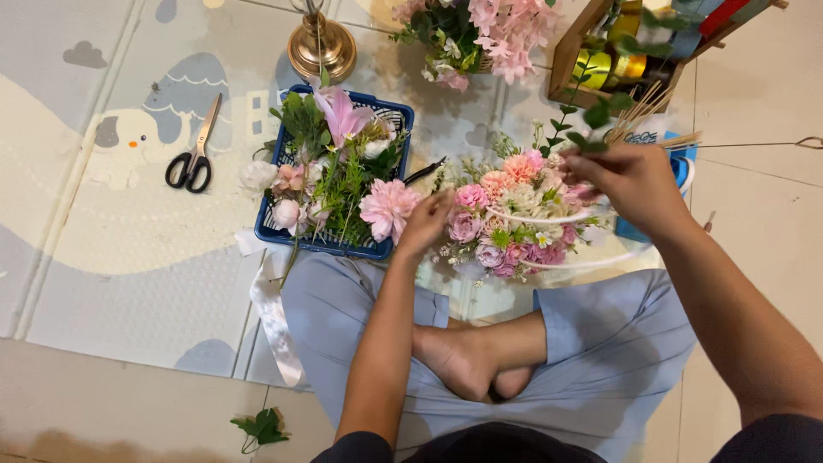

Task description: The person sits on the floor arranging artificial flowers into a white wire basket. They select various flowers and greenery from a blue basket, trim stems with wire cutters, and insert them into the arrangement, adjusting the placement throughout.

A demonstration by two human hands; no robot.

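1. The play mat (111, 257) covers the floor under the seated person; on it, well to the left of both hands, lie black-handled scissors (194, 150).
2. The blue basket (283, 230) of loose flowers and greenery sits just left of the left hand (426, 225). A big pink bloom (387, 208) at its near corner almost touches that hand's fingers.
3. The flower arrangement (514, 225), pink and white blooms ringed by white hoops, sits between the two hands, in front of the crossed legs. It is roughly round, slightly wider left to right, with the blooms facing up towards the camera.
4. The left hand is curled against the arrangement's left edge, fingers pressed among the blooms. Whether it pinches a stem there I cannot tell.
5. The right hand (633, 182) is closed on a leafy green sprig (573, 116) at the arrangement's far right edge. The sprig's long axis runs up and away from the grip, tip towards the wooden box (570, 56).
6. Judged risks: pushing the thin sprig in hard could bend it or knock neighbouring blooms loose, and the arrangement could tip if the left hand's bracing slackens. The bamboo sticks (641, 110) just beyond the right hand could be snagged by the wrist.
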